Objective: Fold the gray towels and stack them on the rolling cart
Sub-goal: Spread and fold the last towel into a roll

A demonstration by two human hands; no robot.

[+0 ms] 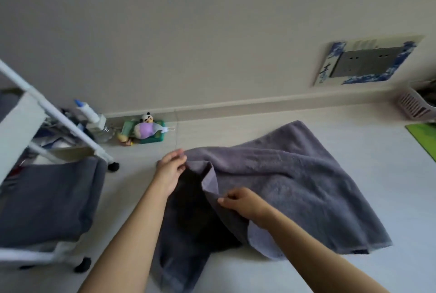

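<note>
On the pale floor [236, 273] lies a gray towel [295, 179], partly spread to the right and partly lifted at its near left edge, where a fold of the cloth stands up between the two hands. The left hand [171, 170] holds the far corner of this edge, its fingers [180, 154] curled and pinching the cloth against the thumb. The right hand [243, 203] grips the same edge nearer to the person, the fingers [230, 197] bent and closed on the hem. Under the lifted part a darker gray towel [188, 233] is on the floor, reaching toward the bottom of the view (it may be a second layer of the same cloth, I cannot tell this for sure). At the left stands the white rolling cart [59, 118] with black wheels, and on its lower shelf a folded gray towel [47, 200] rests flat. Behind the cart, against the wall, there is a green tray [158, 138] with a small panda toy [147, 118] and a white bottle with blue cap [88, 112]. On the wall at the right is a socket plate [368, 61] with a blue patterned frame, and a pink basket [415, 106] is at the far right edge.
</note>
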